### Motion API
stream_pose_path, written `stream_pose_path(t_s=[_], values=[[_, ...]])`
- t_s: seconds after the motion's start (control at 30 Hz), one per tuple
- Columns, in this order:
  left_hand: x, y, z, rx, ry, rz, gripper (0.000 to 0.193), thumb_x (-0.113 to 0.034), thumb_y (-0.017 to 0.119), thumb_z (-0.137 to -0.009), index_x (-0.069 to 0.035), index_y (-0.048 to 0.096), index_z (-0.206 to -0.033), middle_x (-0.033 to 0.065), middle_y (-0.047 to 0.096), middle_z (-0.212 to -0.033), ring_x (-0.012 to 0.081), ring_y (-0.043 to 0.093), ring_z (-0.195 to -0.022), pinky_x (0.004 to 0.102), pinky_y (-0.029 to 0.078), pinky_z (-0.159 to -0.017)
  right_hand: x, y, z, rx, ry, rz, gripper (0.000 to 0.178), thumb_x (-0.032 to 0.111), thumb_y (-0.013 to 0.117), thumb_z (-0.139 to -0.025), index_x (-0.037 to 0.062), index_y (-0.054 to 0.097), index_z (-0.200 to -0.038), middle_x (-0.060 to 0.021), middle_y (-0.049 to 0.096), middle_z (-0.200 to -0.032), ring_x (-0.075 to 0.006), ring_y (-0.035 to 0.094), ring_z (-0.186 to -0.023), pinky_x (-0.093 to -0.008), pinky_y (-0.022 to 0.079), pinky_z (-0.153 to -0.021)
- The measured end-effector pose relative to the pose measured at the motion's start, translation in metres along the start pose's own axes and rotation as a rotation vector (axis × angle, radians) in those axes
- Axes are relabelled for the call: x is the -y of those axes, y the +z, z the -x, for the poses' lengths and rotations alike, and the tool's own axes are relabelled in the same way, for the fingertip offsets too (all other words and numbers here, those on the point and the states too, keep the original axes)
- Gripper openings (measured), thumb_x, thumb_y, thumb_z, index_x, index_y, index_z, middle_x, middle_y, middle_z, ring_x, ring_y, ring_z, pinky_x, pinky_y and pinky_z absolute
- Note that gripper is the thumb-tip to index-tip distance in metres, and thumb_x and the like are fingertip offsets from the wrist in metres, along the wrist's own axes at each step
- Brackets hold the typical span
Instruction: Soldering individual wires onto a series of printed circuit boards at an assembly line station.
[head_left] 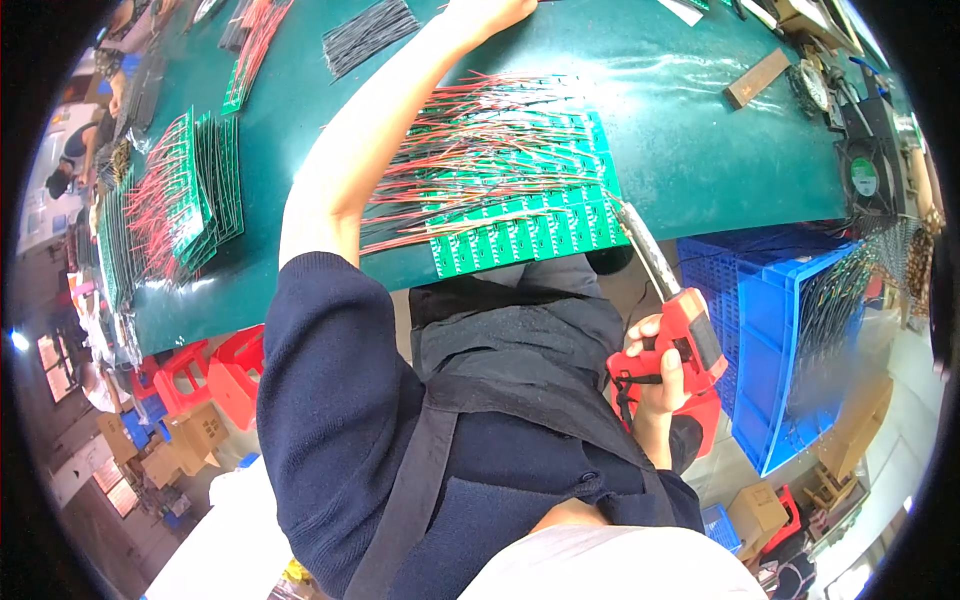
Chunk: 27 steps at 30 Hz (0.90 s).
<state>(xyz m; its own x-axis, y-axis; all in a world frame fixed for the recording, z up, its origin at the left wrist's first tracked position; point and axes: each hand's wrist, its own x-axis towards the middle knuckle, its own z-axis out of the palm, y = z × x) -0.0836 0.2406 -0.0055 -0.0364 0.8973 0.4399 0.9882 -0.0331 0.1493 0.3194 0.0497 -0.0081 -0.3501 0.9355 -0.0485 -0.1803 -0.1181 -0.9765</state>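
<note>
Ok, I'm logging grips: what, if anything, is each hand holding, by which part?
Right hand: the red soldering gun, by its handle. Left hand: cut off by the frame edge; can't tell.

"How is your left arm set?"
"My left forearm reaches forward, slanting rightward, bare from the bent elbow."
"And the hand there?"
"My left hand meets the view's upper edge, partly cut off; I can't tell its grip."
"Your right?"
"Nearer my body, on my right side: my right hand is curled closed, above a bare wrist."
</note>
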Motion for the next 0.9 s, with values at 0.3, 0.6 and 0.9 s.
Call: stream_pose_path(t_s=[0.3,0.6,0.9], values=[[-0.005,-0.032,0.022,-0.196,0.149,0.17,0.008,-0.006,0.061,-0.073,-0.001,0.056,-0.073,0.0137,0.056,-0.084,0.0331,0.058,-0.079,0.0403,0.049,-0.07,-0.003,-0.004,0.002,0.004,0.031,0.004,0.039,0.028,0.054,-0.085,-0.0084,0.055,-0.099,-0.0198,0.059,-0.087,-0.0198,0.059,-0.065,-0.0301,0.049,-0.061],[-0.112,-0.07,0.133,0.168,0.202,0.439,0.018,-0.007,0.066,-0.08,-0.011,0.066,-0.098,0.0065,0.06,-0.083,0.024,0.062,-0.073,0.0312,0.052,-0.066,0.005,-0.006,0.003,-0.018,0.109,0.003,0.043,0.03,0.055,-0.085,-0.009,0.054,-0.103,-0.0198,0.06,-0.091,-0.0221,0.062,-0.071,-0.0321,0.051,-0.067],[-0.124,-0.056,0.166,0.114,0.282,0.41,0.023,-0.004,0.072,-0.069,-0.009,0.067,-0.091,0.0037,0.06,-0.077,0.0206,0.061,-0.067,0.0304,0.051,-0.057,0.012,0.001,0.007,-0.032,0.236,0.07,0.045,0.034,0.059,-0.081,-0.0083,0.056,-0.098,-0.0171,0.06,-0.086,-0.0229,0.062,-0.072,-0.0332,0.052,-0.065]])
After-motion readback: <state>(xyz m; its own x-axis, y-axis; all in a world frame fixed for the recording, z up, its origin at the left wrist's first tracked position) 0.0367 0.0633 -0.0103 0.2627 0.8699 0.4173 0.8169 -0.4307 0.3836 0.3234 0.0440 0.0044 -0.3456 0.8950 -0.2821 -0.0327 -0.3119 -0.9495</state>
